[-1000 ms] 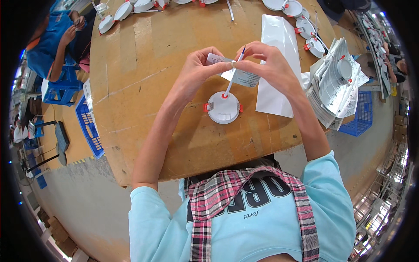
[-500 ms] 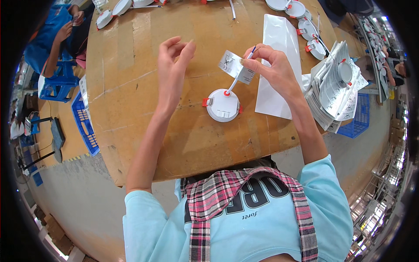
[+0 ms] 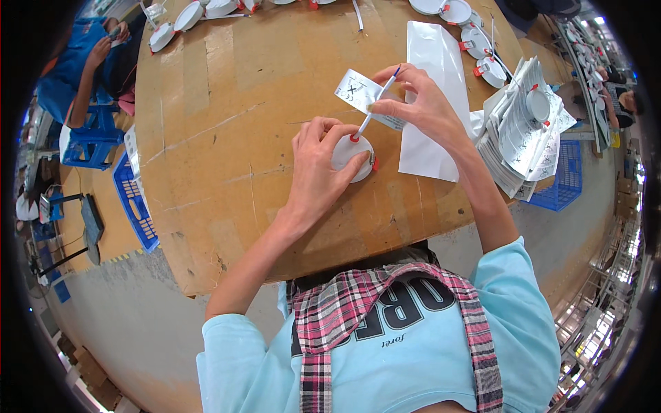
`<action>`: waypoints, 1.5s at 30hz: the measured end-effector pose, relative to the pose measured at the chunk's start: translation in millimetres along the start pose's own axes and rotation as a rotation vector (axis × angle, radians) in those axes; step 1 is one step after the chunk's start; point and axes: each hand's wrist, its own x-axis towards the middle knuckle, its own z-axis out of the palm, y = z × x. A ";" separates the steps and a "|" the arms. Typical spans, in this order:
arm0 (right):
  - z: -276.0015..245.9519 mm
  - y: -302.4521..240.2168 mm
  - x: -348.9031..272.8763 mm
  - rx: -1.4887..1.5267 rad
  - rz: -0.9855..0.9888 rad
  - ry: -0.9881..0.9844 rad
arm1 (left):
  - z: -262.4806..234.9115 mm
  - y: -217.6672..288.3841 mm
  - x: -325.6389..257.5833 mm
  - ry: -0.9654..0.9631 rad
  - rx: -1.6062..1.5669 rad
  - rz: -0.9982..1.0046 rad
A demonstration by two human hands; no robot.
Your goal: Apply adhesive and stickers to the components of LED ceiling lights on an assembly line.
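A round white downlight [image 3: 346, 153] with red-tipped spring clips lies on the brown tabletop in front of me. My left hand [image 3: 313, 165] grips its left side, fingers over the far edge and thumb across its face. From a red grommet at the light's far edge a white cable [image 3: 365, 125] slants up to the right. A silvery-white printed label [image 3: 355, 89] sits across that cable. My right hand [image 3: 425, 107] pinches the label and cable between thumb and fingers, which cover part of both.
A long white sheet [image 3: 434, 62] lies right of my hands. Beyond it sits a thick stack of label sheets [image 3: 509, 151] with another downlight [image 3: 537, 105] on top. More downlights [image 3: 474, 41] line the far edges. Blue crates [image 3: 131, 196] flank the table; a co-worker [image 3: 76, 62] is at far left.
My left hand has come down and right from above the table and taken hold of the downlight. My right hand keeps its pinch on the label and cable, shifting slightly left.
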 end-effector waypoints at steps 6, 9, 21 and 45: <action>-3.2 8.4 7.9 0.216 0.190 -0.176 | 1.8 -1.0 0.8 -0.003 0.004 0.013; -5.4 10.2 12.4 0.214 0.256 -0.203 | 0.1 -3.0 0.8 0.011 0.021 0.027; -4.2 -7.7 12.1 0.163 0.108 -0.100 | -1.7 -4.2 -0.1 0.005 -0.009 0.027; -7.1 -55.4 4.0 -0.074 -0.333 -0.179 | 17.1 -34.3 93.0 -0.927 -1.539 -0.274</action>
